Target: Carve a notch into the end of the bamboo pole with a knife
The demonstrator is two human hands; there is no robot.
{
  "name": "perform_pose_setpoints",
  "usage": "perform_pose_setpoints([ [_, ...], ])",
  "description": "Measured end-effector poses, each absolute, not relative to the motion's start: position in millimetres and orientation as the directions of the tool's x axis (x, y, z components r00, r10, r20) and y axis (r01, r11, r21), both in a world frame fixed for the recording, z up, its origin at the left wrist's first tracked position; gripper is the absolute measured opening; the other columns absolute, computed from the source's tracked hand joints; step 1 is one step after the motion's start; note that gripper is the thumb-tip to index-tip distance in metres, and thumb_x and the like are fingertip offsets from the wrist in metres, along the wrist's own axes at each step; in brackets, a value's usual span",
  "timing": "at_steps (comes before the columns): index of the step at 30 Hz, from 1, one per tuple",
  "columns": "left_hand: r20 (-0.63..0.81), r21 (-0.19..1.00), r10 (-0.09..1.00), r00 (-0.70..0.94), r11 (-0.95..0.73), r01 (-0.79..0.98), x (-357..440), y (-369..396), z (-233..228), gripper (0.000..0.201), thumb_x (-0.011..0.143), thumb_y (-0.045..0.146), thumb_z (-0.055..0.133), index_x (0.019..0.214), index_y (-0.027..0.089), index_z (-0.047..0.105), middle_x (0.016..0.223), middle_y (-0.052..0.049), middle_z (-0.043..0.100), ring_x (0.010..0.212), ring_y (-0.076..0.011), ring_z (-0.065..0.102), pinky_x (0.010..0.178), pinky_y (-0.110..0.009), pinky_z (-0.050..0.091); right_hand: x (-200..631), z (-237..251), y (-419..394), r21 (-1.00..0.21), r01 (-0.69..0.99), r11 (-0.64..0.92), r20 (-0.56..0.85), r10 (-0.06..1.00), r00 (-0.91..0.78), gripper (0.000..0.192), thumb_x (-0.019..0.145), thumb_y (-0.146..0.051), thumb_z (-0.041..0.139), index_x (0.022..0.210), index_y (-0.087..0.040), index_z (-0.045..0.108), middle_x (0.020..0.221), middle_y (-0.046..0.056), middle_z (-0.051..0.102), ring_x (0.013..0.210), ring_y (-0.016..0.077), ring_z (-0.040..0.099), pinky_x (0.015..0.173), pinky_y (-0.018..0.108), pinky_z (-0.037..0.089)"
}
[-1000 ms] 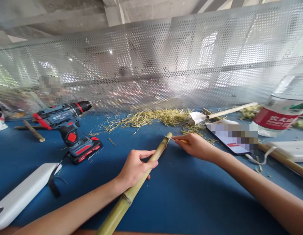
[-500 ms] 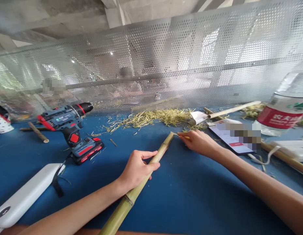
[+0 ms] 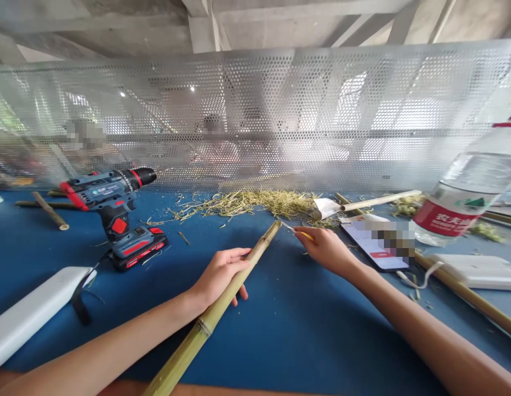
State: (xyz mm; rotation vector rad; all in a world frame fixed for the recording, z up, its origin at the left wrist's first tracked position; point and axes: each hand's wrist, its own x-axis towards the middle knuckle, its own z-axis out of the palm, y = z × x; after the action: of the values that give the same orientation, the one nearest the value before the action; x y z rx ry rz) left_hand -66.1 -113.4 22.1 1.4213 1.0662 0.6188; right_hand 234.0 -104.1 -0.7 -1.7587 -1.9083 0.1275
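A green bamboo pole [image 3: 217,308] runs slantwise from the bottom edge toward the middle of the blue table, its thin far end pointing away from me. My left hand [image 3: 222,278] is wrapped round the pole beyond a dark joint, with fingertips showing on its right side. In my right hand [image 3: 321,247], a small knife [image 3: 307,235] with a yellow handle and thin silver blade is gripped. The blade tip is close by the pole's far end; I cannot tell whether they touch.
A cordless drill [image 3: 119,217] stands at left, near a white power bank [image 3: 40,308]. Bamboo shavings [image 3: 255,203] lie along the perforated metal screen [image 3: 255,121]. At right are a phone [image 3: 374,247], a water bottle [image 3: 453,203] and another pole [image 3: 470,300]. People show behind the screen.
The camera view has levelled. My left hand has shifted its hold round the pole, thumb now along the top. The knife has turned, and more of its blade shows beside the pole's end.
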Motion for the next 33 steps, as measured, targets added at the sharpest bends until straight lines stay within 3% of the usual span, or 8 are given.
perform_pose_setpoints([
  [7, -0.180, 0.978, 0.887, 0.425, 0.115, 0.173, -64.9, -116.6, 17.9, 0.053, 0.095, 0.021, 0.066, 0.148, 0.015, 0.058, 0.138, -0.017, 0.068, 0.075, -0.0170, 0.075, 0.044, -0.021, 0.052, 223.3, -1.2, -110.4, -0.380, 0.906, 0.186, 0.353, 0.935, -0.044, 0.051, 0.110, -0.050, 0.043, 0.131, -0.021, 0.080, 0.102, 0.010, 0.087, 0.095, 0.0317, 0.082, 0.079, 0.036, 0.055],
  [11, -0.130, 0.987, 0.909, 0.396, 0.081, 0.137, -64.3, -113.2, 9.4, 0.048, 0.093, 0.011, 0.075, 0.139, 0.017, 0.063, 0.137, -0.012, 0.068, 0.092, -0.0177, 0.073, 0.064, -0.025, 0.061, 212.1, -1.0, -118.7, -0.422, 0.856, 0.299, 0.351, 0.924, -0.150, 0.054, 0.110, -0.056, 0.043, 0.130, -0.020, 0.078, 0.079, 0.006, 0.080, 0.069, 0.0256, 0.074, 0.067, 0.033, 0.047],
  [15, -0.088, 0.993, 0.917, 0.388, 0.052, 0.102, -67.1, -108.6, 1.9, 0.035, 0.087, 0.010, 0.081, 0.121, 0.014, 0.072, 0.113, -0.006, 0.074, 0.096, -0.0193, 0.071, 0.087, -0.037, 0.063, 198.2, -0.7, -129.2, -0.430, 0.814, 0.391, 0.296, 0.912, -0.282, 0.051, 0.111, -0.058, 0.043, 0.122, -0.021, 0.076, 0.069, 0.001, 0.072, 0.058, 0.0211, 0.064, 0.061, 0.031, 0.039],
  [18, -0.071, 0.997, 0.921, 0.382, 0.063, 0.033, -69.3, -111.5, 1.8, 0.049, 0.076, 0.007, 0.082, 0.123, 0.019, 0.074, 0.120, -0.006, 0.076, 0.112, -0.0236, 0.072, 0.104, -0.041, 0.058, 188.5, -1.2, -135.4, -0.441, 0.806, 0.394, 0.270, 0.915, -0.300, 0.046, 0.111, -0.057, 0.043, 0.111, -0.022, 0.073, 0.067, 0.000, 0.067, 0.057, 0.0199, 0.060, 0.060, 0.031, 0.036],
  [20, -0.081, 0.995, 0.920, 0.384, 0.099, -0.025, -69.4, -116.3, 3.5, 0.062, 0.075, 0.010, 0.081, 0.134, 0.025, 0.070, 0.135, -0.008, 0.073, 0.113, -0.0265, 0.074, 0.098, -0.042, 0.060, 183.7, -1.6, -138.1, -0.458, 0.798, 0.392, 0.264, 0.917, -0.299, 0.044, 0.111, -0.056, 0.043, 0.107, -0.023, 0.071, 0.068, 0.000, 0.066, 0.058, 0.0195, 0.060, 0.060, 0.030, 0.036],
  [23, -0.109, 0.984, 0.903, 0.415, 0.157, -0.082, -67.8, -122.6, 7.0, 0.076, 0.077, 0.021, 0.082, 0.148, 0.024, 0.056, 0.148, -0.016, 0.062, 0.091, -0.0242, 0.077, 0.069, -0.037, 0.062, 180.3, -2.3, -139.9, -0.486, 0.777, 0.401, 0.265, 0.914, -0.306, 0.042, 0.112, -0.056, 0.043, 0.107, -0.023, 0.068, 0.068, -0.001, 0.065, 0.059, 0.0192, 0.060, 0.060, 0.030, 0.037],
  [27, -0.109, 0.981, 0.880, 0.462, 0.169, -0.091, -66.0, -122.9, 9.6, 0.072, 0.076, 0.025, 0.082, 0.143, 0.013, 0.057, 0.127, -0.014, 0.066, 0.070, -0.0149, 0.071, 0.049, -0.026, 0.050, 181.0, -2.8, -140.3, -0.495, 0.761, 0.418, 0.267, 0.907, -0.324, 0.041, 0.112, -0.056, 0.043, 0.107, -0.022, 0.066, 0.066, -0.002, 0.062, 0.057, 0.0185, 0.057, 0.059, 0.030, 0.036],
  [33, -0.101, 0.983, 0.876, 0.472, 0.160, -0.086, -66.4, -119.2, 8.1, 0.066, 0.079, 0.023, 0.080, 0.140, 0.012, 0.059, 0.113, -0.008, 0.066, 0.067, -0.0129, 0.069, 0.045, -0.022, 0.048, 183.2, -1.7, -139.7, -0.470, 0.782, 0.409, 0.260, 0.911, -0.320, 0.040, 0.112, -0.054, 0.045, 0.111, -0.022, 0.068, 0.066, -0.003, 0.061, 0.056, 0.0172, 0.053, 0.060, 0.030, 0.036],
])
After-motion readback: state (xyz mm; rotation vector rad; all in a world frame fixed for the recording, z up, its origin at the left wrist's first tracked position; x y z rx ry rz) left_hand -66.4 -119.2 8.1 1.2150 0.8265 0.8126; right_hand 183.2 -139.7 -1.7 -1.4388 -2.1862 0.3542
